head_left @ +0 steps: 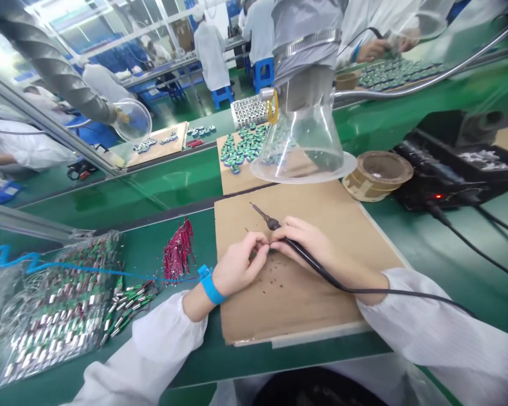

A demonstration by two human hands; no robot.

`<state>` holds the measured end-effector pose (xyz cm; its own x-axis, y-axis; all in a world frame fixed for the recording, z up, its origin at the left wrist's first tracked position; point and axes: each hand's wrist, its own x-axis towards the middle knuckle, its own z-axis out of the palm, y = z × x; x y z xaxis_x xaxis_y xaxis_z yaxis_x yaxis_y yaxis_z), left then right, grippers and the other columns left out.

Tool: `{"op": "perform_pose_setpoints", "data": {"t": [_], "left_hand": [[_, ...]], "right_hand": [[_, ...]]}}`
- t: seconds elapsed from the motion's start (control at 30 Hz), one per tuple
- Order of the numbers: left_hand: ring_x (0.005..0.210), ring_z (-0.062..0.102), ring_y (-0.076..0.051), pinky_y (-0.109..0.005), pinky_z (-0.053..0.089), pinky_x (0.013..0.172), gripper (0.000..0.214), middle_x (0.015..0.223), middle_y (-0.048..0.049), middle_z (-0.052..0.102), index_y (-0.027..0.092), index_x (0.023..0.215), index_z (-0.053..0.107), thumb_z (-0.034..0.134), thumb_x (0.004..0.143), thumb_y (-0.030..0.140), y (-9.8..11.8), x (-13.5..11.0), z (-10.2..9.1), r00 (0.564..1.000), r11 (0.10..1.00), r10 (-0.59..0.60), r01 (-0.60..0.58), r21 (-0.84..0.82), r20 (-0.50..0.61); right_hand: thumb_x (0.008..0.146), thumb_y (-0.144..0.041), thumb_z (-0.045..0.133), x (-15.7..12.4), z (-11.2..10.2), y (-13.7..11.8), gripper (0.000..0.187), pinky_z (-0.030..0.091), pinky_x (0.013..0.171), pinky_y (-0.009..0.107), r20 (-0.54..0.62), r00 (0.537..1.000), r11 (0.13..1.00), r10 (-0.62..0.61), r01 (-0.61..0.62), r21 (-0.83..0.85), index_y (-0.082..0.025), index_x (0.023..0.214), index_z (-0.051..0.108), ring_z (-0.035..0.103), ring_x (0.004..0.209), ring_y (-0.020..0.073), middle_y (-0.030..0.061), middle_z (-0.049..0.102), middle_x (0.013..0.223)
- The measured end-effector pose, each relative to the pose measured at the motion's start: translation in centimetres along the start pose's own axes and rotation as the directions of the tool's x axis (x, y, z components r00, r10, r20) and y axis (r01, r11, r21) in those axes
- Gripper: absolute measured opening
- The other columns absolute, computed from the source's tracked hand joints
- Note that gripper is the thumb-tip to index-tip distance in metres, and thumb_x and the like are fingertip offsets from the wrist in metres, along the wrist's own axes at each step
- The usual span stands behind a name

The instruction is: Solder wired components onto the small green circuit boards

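Above a brown board (322, 293), my two hands meet near its middle. My right hand (305, 239) is closed around a soldering iron (296, 245), whose tip points up and to the left, away from me. Its black cable runs back over my right forearm. My left hand (243, 259), with a blue strap (211, 286) at the wrist, pinches something small by the right fingertips; a thin dark end sticks out above it, but the fingers hide the rest. Dark specks are scattered on the board below my hands.
Left of the board lie red wires (178, 251), small metal parts with green wires (129, 301) and a bag of similar parts (63, 304). A clear fume hood (307, 146) hangs over small green boards (243, 144). At right stand a tape roll (376, 175) and a black soldering station (440, 169). Co-workers sit beyond.
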<state>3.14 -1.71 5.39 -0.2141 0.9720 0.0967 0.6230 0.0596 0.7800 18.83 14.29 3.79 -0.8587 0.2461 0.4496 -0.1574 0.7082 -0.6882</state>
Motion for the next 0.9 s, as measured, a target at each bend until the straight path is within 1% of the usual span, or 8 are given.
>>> {"op": "perform_pose_setpoints", "data": {"t": [0.13,0.23,0.33,0.47,0.53,0.7,0.8,0.9], "left_hand": [[0.073,0.065,-0.011,-0.02,0.045,0.06,0.011,0.091,-0.0009,0.07,0.022,0.111,0.055,0.054,0.103,0.03,-0.3,-0.5,-0.1,0.999,0.999,0.043,-0.043,-0.005,0.018],[0.07,0.062,-0.01,-0.019,0.042,0.056,0.012,0.085,0.0007,0.069,0.021,0.109,0.057,0.054,0.103,0.031,-0.2,-0.8,-0.4,0.999,0.999,0.022,-0.021,-0.034,0.044],[0.061,0.054,-0.009,-0.019,0.036,0.053,0.014,0.072,0.0037,0.06,0.02,0.103,0.058,0.054,0.103,0.034,0.0,-1.1,-0.6,0.998,0.994,-0.041,0.045,-0.096,0.047],[0.056,0.045,-0.008,-0.021,0.032,0.053,0.017,0.063,0.0066,0.05,0.019,0.096,0.058,0.054,0.102,0.034,0.1,-1.1,-0.8,0.988,0.981,-0.149,0.143,-0.131,-0.034],[0.057,0.044,-0.008,-0.021,0.032,0.054,0.017,0.063,0.0068,0.048,0.018,0.092,0.057,0.055,0.101,0.033,0.1,-0.9,-0.8,0.981,0.977,-0.182,0.173,-0.125,-0.068],[0.06,0.048,-0.01,-0.023,0.035,0.058,0.015,0.067,0.0056,0.052,0.02,0.093,0.058,0.055,0.1,0.032,-0.3,-0.5,-0.8,0.967,0.967,-0.242,0.234,-0.101,-0.078],[0.065,0.05,-0.011,-0.024,0.039,0.061,0.012,0.073,0.0036,0.055,0.02,0.094,0.058,0.055,0.1,0.031,-0.5,-0.4,-0.8,0.968,0.969,-0.24,0.234,-0.076,-0.079],[0.072,0.051,-0.012,-0.023,0.042,0.064,0.009,0.086,0.0002,0.055,0.02,0.091,0.059,0.057,0.098,0.026,-0.3,-0.2,-0.9,0.982,0.985,-0.17,0.169,-0.019,-0.083]], "right_hand": [[0.103,-0.03,0.06,-0.1,-0.1,0.0,0.009,0.042,0.071,0.027,0.045,0.999,1.0,-0.01,0.012,-0.024,-0.025,0.101,0.067,0.054,0.08,0.0153,0.0007,0.051,0.087],[0.104,-0.031,0.06,-0.2,0.0,0.1,0.01,0.041,0.069,0.027,0.068,0.997,1.0,-0.02,0.019,0.01,-0.024,0.101,0.066,0.053,0.077,0.0141,0.0,0.049,0.086],[0.103,-0.031,0.061,-0.3,0.1,0.4,0.008,0.042,0.07,0.026,0.074,0.997,0.998,-0.027,0.023,0.054,-0.025,0.102,0.066,0.054,0.077,0.0134,-0.0004,0.05,0.087],[0.102,-0.031,0.063,-0.2,0.0,0.5,0.006,0.046,0.077,0.028,0.046,0.999,0.999,0.029,-0.031,0.036,-0.025,0.104,0.064,0.058,0.082,0.0151,0.0007,0.057,0.092],[0.101,-0.03,0.062,-0.1,0.0,0.4,0.007,0.048,0.078,0.029,0.028,0.998,0.998,0.053,-0.053,0.016,-0.026,0.106,0.062,0.06,0.083,0.016,0.0014,0.059,0.094],[0.104,-0.027,0.055,-0.2,-0.1,0.1,0.012,0.052,0.079,0.03,0.064,0.996,0.998,0.063,-0.065,0.026,-0.027,0.112,0.063,0.067,0.086,0.017,0.0021,0.066,0.097],[0.104,-0.028,0.054,-0.8,-0.9,0.1,0.024,0.055,0.085,0.034,0.014,0.985,0.983,0.174,-0.174,0.052,-0.03,0.128,0.058,0.072,0.089,0.0187,0.0022,0.073,0.101],[0.103,-0.033,0.06,-1.8,-2.6,0.1,0.033,0.059,0.086,0.038,-0.053,0.939,0.924,0.341,-0.324,0.205,-0.029,0.135,0.051,0.076,0.088,0.0202,0.0034,0.077,0.103]]}}
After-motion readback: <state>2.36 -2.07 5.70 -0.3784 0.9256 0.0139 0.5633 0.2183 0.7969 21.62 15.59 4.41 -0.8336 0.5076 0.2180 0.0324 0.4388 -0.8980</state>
